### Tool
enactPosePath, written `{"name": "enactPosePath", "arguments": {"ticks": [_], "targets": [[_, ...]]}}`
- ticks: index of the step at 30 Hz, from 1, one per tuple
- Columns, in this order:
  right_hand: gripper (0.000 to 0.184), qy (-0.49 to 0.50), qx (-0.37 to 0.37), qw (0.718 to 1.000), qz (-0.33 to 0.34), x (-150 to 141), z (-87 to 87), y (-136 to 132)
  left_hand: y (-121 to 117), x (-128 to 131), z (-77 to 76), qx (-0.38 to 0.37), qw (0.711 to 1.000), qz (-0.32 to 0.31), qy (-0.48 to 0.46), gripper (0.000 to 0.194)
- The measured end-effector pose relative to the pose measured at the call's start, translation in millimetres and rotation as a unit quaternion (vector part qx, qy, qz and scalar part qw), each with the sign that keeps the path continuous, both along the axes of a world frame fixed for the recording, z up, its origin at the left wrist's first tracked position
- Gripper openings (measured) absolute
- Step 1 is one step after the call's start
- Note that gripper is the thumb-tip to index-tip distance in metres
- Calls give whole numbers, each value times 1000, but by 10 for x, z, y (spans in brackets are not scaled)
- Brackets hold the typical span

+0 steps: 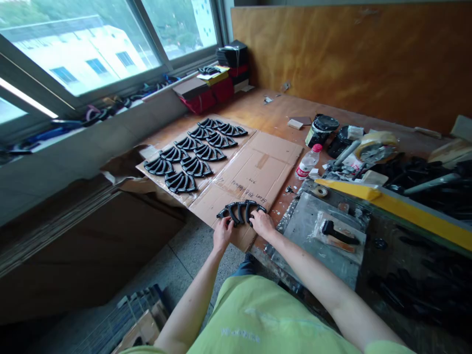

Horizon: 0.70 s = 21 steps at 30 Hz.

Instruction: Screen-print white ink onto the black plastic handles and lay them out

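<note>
Nearest the lower edge of the frame is my green shirt point(258, 319), with my forearms reaching up from either side of it to the lower centre. There my left hand point(222, 235) grips the lower left side of the black ribbed piece point(240, 212), fingers curled on its edge; my right hand point(262, 223) grasps its right end. Whether the piece lies fully flat or is slightly raised, I cannot tell. It sits over the near end of the cardboard point(260, 160), just below some handwriting.

To handle it well, I would share the hold evenly between both ends and turn it with both wrists together, so the curved ribs don't twist. I judge the outer frame a safer grip than the thin ribs. The near corner of the cardboard seems to reach past the bench, so I should press lightly there lest it tip.

At centre right lies a grey plate point(308, 231); my right elbow wants room beside it. Beyond, the bottle point(308, 163) stands close to the cardboard's right edge, so wide swings that way are unwise. Farther off, left of centre, similar black pieces point(210, 153) lie in close rows, a handy guide for alignment.
</note>
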State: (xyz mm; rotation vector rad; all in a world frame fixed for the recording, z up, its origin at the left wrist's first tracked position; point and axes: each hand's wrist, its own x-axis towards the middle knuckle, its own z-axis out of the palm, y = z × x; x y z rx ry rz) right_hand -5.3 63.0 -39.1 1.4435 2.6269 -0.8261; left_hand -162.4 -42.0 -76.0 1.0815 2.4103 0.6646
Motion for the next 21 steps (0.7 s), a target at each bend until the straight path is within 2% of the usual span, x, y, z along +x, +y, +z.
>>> {"name": "enactPosePath", "arguments": {"ticks": [5, 10, 16, 21], "targets": [[41, -63, 1, 996, -66, -254, 53, 1, 80, -110, 14, -21, 1000, -7, 1, 36], [34, -75, -9, 992, -98, -345, 59, 48, 99, -165, 46, -30, 999, -21, -1, 35], [34, -92, -12, 991, -92, -211, 37, 135, 78, -237, 75, -22, 999, -43, 4, 35], [33, -98, -17, 993, -68, -221, 39, 70, 76, -298, 68, -34, 998, -48, 5, 37]]}}
